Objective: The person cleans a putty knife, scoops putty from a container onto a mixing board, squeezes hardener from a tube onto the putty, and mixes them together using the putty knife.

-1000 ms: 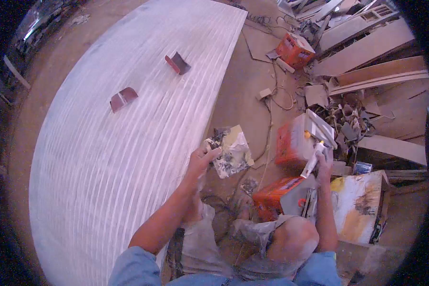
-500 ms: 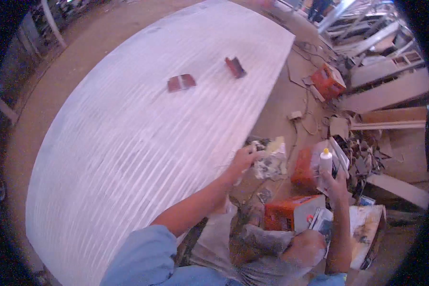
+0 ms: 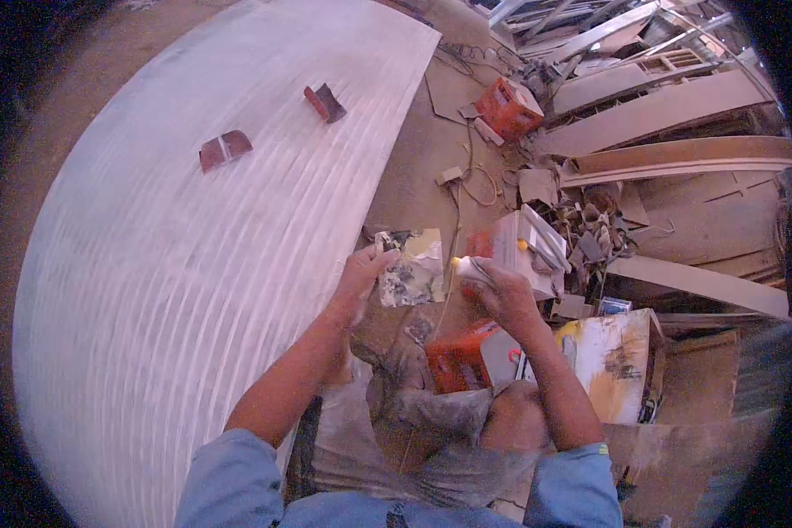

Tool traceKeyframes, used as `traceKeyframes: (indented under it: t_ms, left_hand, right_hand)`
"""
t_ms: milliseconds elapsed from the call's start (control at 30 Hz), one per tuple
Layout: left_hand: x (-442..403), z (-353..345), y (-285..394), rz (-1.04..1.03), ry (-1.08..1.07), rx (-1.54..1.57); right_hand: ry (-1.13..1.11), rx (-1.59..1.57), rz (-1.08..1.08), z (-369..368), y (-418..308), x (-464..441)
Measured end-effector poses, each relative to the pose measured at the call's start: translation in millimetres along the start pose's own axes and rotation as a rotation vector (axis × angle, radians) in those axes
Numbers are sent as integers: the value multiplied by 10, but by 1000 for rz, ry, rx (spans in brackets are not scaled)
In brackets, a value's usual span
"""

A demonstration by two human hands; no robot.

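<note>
In my left hand (image 3: 363, 275) is a small flat mixing board (image 3: 421, 275), its face smeared with cream and dark putty; my thumb lies over its left edge. My right hand (image 3: 506, 297) is closed around a white tube (image 3: 473, 269) with a yellow tip, tilted so that the tip points left at the board, a short gap away. To the left lies a large white ribbed panel (image 3: 194, 264). On it rest a reddish-brown sanding piece (image 3: 225, 150) with a pale stripe and another bent reddish one (image 3: 325, 103).
Orange crates stand on the right, one far off (image 3: 509, 109) and another by my knees (image 3: 460, 359). A stained white box (image 3: 609, 361) sits right of my arm. Cables (image 3: 480, 183) run over the floor; boards (image 3: 669, 158) and scrap are piled beyond.
The tube has swung from upright to lying sideways, its tip moving left towards the board. My hands are closer together. The view has shifted right, so the panel appears further left.
</note>
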State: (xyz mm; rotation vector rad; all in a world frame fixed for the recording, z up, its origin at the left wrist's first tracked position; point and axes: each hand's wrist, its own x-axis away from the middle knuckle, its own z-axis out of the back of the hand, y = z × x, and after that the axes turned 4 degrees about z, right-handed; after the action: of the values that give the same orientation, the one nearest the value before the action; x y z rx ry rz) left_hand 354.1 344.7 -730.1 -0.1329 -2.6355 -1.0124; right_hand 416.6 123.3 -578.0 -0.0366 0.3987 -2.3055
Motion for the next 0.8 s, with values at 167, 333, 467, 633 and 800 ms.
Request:
traceKeyframes:
  t_ms: [167, 333, 467, 633, 800]
  left_hand:
    - [41, -10, 68, 18, -52, 28]
    - [-93, 90, -5, 58, -72, -54]
    - [-97, 77, 1, 80, -103, 5]
    - [-53, 64, 60, 56, -117, -65]
    - [54, -1, 269, 40, -91, -185]
  right_hand:
    - [-65, 49, -11, 46, -26, 4]
    - [-80, 32, -4, 25, -7, 19]
    - [-55, 24, -20, 19, -23, 11]
    - [-47, 78, -13, 22, -21, -13]
    - [-73, 86, -23, 35, -43, -44]
